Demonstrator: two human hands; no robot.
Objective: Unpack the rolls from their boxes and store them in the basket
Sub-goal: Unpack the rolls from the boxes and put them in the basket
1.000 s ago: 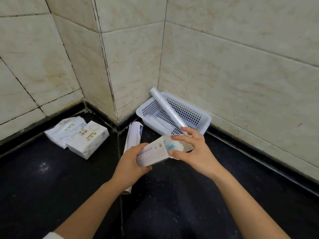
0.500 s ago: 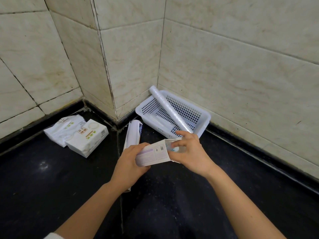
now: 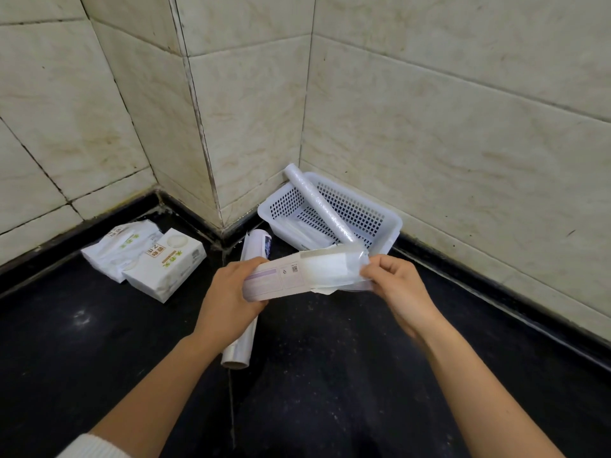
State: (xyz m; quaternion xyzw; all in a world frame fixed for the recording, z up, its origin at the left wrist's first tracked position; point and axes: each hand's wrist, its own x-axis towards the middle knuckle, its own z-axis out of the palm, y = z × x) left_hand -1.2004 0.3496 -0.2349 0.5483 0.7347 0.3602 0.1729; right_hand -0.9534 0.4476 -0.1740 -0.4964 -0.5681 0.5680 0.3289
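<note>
Dark floor meets tiled walls; the basket [image 3: 393,223] sits right of centre, one roll [image 3: 322,203] propped in it. Mid-frame, our left hand [image 3: 228,292] clasps the box [image 3: 281,279] while our right hand [image 3: 396,285] pinches a roll [image 3: 337,271] partly out. Next we judge: draw it free, then basket it.

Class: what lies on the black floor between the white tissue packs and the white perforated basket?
In the head view, one clear film roll, partly hidden under the left hand.
</note>
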